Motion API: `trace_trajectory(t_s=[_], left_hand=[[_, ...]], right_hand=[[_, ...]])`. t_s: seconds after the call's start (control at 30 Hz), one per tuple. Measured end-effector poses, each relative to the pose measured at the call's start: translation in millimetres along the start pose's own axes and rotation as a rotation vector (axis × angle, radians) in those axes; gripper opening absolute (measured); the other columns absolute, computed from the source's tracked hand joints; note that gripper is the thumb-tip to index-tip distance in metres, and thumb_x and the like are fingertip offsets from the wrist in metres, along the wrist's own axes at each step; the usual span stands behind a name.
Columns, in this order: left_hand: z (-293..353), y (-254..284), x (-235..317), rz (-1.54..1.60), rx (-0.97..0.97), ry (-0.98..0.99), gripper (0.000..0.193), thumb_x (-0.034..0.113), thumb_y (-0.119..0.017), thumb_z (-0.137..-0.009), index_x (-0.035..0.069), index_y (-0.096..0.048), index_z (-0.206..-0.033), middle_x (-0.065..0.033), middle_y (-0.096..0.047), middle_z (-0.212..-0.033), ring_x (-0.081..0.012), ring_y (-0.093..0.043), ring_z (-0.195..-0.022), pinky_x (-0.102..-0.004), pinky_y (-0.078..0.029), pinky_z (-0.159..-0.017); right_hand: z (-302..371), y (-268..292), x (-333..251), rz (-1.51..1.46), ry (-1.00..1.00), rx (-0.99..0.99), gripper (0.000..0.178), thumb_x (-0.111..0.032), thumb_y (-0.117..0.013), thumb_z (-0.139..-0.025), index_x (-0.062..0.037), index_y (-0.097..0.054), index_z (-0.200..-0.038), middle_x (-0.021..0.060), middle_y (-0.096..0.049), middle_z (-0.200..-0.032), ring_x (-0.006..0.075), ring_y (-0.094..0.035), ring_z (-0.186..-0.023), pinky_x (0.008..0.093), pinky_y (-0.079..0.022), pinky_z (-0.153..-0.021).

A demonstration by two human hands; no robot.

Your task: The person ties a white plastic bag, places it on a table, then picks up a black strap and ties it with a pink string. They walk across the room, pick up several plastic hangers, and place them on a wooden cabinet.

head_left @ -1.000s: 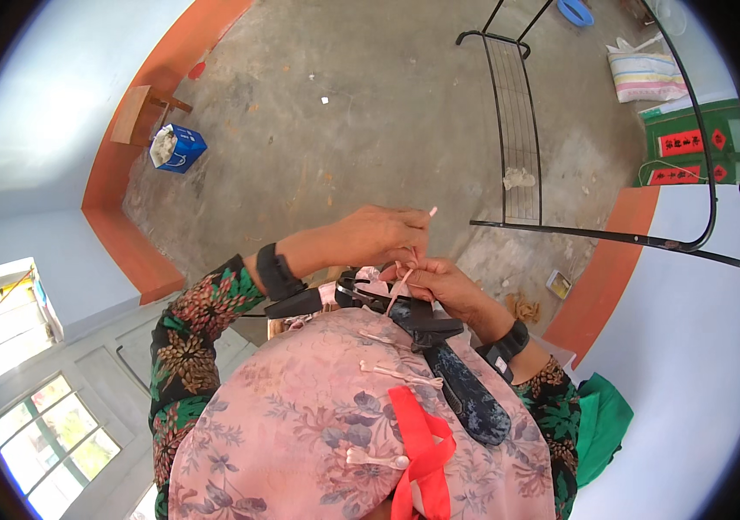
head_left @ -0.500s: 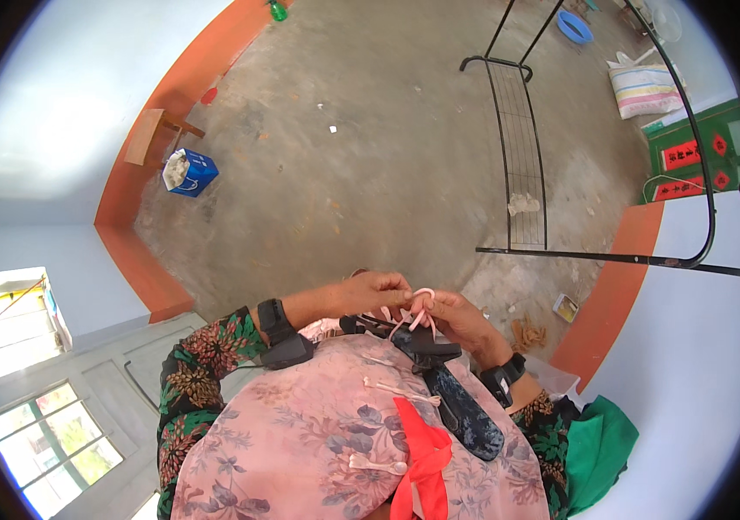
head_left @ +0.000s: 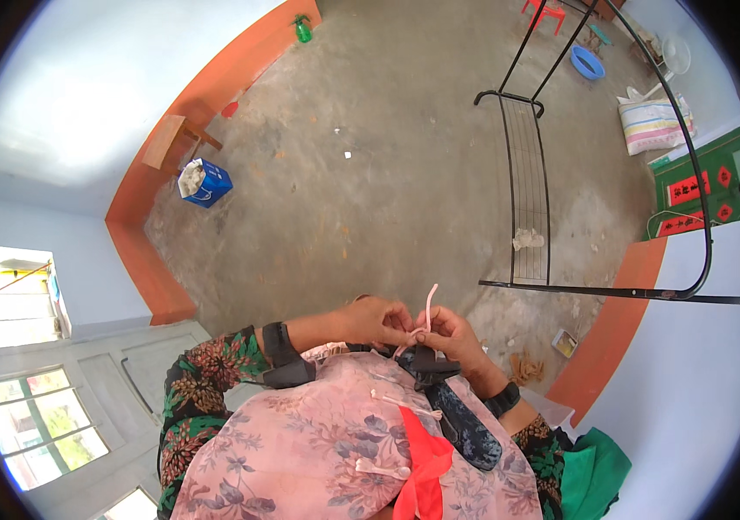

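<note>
Your left grip [head_left: 376, 321] and right grip [head_left: 452, 336] meet in front of your body, their fingertips close together and each closed in a pinch on the pink cord [head_left: 431, 305]. The cord therefore sits between the two grips: one free end stands up above them, and a short length bends round right at the fingertips, where the crossing is too small to read exactly. A fingertip pinch suits something so thin and limp better than a full fist would, and two holding points side by side probably let you govern the bend, which a single one would let droop.

Just below your right grip is a black block-shaped piece [head_left: 431, 367], and from it a dark patterned band [head_left: 465, 425] slants down and away over the pink floral cloth [head_left: 301, 433] on your front. Resting there, it seems to need neither grip. Further below both grips, a red ribbon [head_left: 426, 468] lies down the cloth, clear of your fingers.

Behind each grip, a black left wristband [head_left: 278, 342] and a right wristband [head_left: 502, 399] sit up on the wrists, presumably so the fingers can bend freely. Beyond your right grip, well apart, stands a black-framed rack [head_left: 530, 199].
</note>
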State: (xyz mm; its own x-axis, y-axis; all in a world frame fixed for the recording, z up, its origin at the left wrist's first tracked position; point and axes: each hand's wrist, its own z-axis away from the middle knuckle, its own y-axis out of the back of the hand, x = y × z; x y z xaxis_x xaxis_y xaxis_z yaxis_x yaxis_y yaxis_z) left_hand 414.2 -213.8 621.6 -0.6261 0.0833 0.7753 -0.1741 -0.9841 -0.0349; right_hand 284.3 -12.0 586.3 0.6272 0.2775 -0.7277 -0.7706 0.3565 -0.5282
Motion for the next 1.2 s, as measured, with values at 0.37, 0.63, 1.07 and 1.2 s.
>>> trace_trajectory(t_s=[0.37,0.63,1.07,1.2], left_hand=[[-17,0,-4,0.267,-0.106,0.082,0.044,0.047,-0.062,-0.098,0.005,-0.071,-0.101,-0.0027,-0.068,-0.086,-0.0098,-0.064,-0.075,-0.0237,-0.054,-0.063],[-37,2,-16,0.45,-0.171,0.167,0.041,0.045,-0.059,-0.1,0.006,-0.068,-0.108,-0.0021,-0.067,-0.092,-0.01,-0.064,-0.082,-0.023,-0.055,-0.073],[-111,114,-4,0.487,-0.253,0.074,0.024,0.027,-0.066,-0.097,0.004,-0.064,-0.104,-0.0034,-0.068,-0.098,-0.0111,-0.066,-0.093,-0.0239,-0.056,-0.08],[-128,175,20,0.285,-0.204,-0.062,0.02,0.024,-0.063,-0.097,0.005,-0.061,-0.101,-0.0063,-0.067,-0.096,-0.0152,-0.065,-0.091,-0.0286,-0.055,-0.078]], right_hand=[[0,11,10,0.083,0.008,0.094,0.016,-0.009,-0.067,-0.094,-0.0038,-0.063,-0.109,0.0009,-0.066,-0.102,0.0084,-0.064,-0.09,0.0219,-0.05,-0.077],[-5,10,8,0.066,0.083,0.202,0.004,-0.003,-0.068,-0.091,-0.0032,-0.066,-0.095,-0.001,-0.057,-0.095,0.0088,-0.064,-0.083,0.0217,-0.05,-0.072],[-93,38,-55,0.132,0.009,0.319,0.008,-0.007,-0.069,-0.092,-0.0055,-0.067,-0.099,-0.0016,-0.065,-0.087,0.0059,-0.057,-0.073,0.0202,-0.045,-0.066],[-137,32,-96,0.227,0.024,0.361,0.007,-0.011,-0.069,-0.094,-0.0051,-0.069,-0.096,-0.0034,-0.061,-0.086,0.0054,-0.055,-0.072,0.0198,-0.044,-0.065]])
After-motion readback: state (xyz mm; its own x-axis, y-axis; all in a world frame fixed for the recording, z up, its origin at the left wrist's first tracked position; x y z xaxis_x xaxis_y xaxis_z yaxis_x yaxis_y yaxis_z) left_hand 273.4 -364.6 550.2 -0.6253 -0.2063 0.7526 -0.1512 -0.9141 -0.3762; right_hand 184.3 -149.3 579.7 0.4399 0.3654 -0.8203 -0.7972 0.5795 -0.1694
